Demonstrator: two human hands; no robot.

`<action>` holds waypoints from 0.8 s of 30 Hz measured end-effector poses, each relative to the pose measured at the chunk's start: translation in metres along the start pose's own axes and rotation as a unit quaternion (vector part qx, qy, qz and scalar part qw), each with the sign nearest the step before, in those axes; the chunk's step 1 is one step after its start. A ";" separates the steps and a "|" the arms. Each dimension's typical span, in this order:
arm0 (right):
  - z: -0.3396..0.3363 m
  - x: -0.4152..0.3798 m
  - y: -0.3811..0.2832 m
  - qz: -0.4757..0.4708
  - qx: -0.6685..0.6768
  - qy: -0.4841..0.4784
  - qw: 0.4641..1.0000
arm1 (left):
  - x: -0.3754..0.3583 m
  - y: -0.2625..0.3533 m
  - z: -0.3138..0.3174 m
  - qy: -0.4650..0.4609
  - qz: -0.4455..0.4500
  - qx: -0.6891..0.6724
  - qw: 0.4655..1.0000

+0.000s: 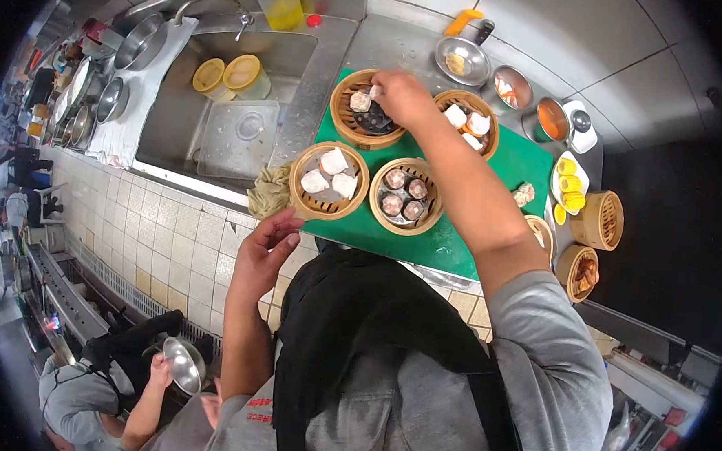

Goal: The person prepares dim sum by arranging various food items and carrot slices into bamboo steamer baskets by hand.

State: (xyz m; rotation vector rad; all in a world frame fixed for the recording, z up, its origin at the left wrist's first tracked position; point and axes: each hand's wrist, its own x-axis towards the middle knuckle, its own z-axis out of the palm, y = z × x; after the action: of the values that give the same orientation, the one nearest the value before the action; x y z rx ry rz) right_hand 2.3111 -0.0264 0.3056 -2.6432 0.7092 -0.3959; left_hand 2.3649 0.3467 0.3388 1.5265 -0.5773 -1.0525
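My right hand (402,99) reaches into the back left bamboo steamer (343,131), its fingers pinched on a pale dumpling (375,92). Beside that piece a second pale dumpling (360,102) sits on the dark, slotted liner. My left hand (268,249) hangs empty at the board's front edge, thumb and fingers apart, just below the front left steamer (296,191). White folded dumplings (332,162) lie in that one. Several round, pinkish dumplings (392,204) fill the front middle steamer (407,229). Partly behind my right forearm, another steamer (494,122) contains white-topped pieces.
A green cutting board (494,179) lies under the steamers, with a lone dumpling (524,193) at right. Metal bowls, a plate of corn (571,187) and more steamers (598,220) stand beyond. The sink (175,110) is at left; a person (83,395) holds a metal bowl behind.
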 end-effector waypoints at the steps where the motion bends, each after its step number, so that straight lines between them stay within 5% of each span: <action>1: 0.008 0.002 0.002 0.014 -0.014 -0.037 0.999 | -0.003 -0.003 -0.003 0.013 0.000 -0.005 1.000; 7: -0.056 -0.043 0.019 0.048 0.042 0.063 0.996 | -0.018 -0.014 -0.018 0.043 -0.016 0.006 0.999; 10: -0.118 -0.093 0.070 0.203 0.016 -0.047 0.978 | -0.016 -0.021 -0.021 0.060 -0.018 -0.023 0.998; 13: -0.142 -0.157 0.140 0.247 -0.106 -0.216 0.939 | -0.007 -0.017 -0.017 0.033 -0.004 -0.046 0.998; 20: -0.123 -0.230 0.163 0.293 -0.165 -0.239 0.911 | 0.029 0.011 0.029 -0.070 0.022 0.035 0.997; 23: -0.127 -0.239 0.181 0.316 -0.002 -0.188 0.930 | 0.043 0.022 0.057 -0.132 0.061 0.063 0.987; 24: -0.133 -0.240 0.177 0.381 0.147 -0.164 0.898 | 0.048 0.027 0.070 -0.169 0.074 0.077 0.980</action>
State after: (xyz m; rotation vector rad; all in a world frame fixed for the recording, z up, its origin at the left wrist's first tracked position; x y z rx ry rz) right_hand 1.9893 -0.0799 0.3089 -1.8777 1.3475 0.1562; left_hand 2.3330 0.2646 0.3527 1.4185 -1.0141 -1.1820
